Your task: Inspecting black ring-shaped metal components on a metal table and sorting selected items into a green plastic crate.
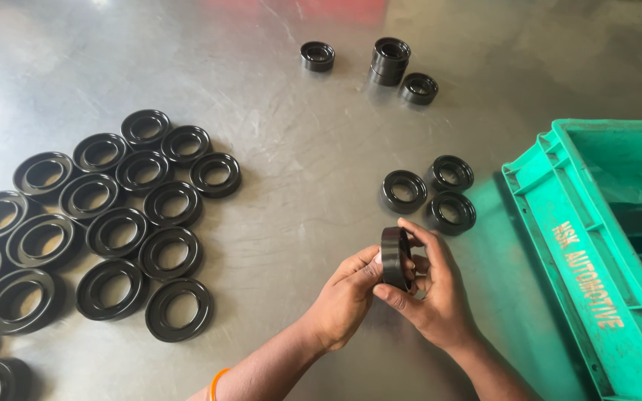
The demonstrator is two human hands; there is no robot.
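Observation:
Both my hands hold one black ring-shaped seal (394,256) on edge above the steel table (299,163). My left hand (347,297) pinches its left face with thumb and fingers. My right hand (432,286) wraps around its right side, fingers curled over the rim. Just beyond my hands lie three black rings (429,191) flat on the table. An orange band (217,382) sits on my left forearm.
Several black rings (105,223) lie in rows on the left of the table. Smaller black rings (391,63), some stacked, sit at the far middle. A green plastic crate (596,275) stands at the right with dark parts inside.

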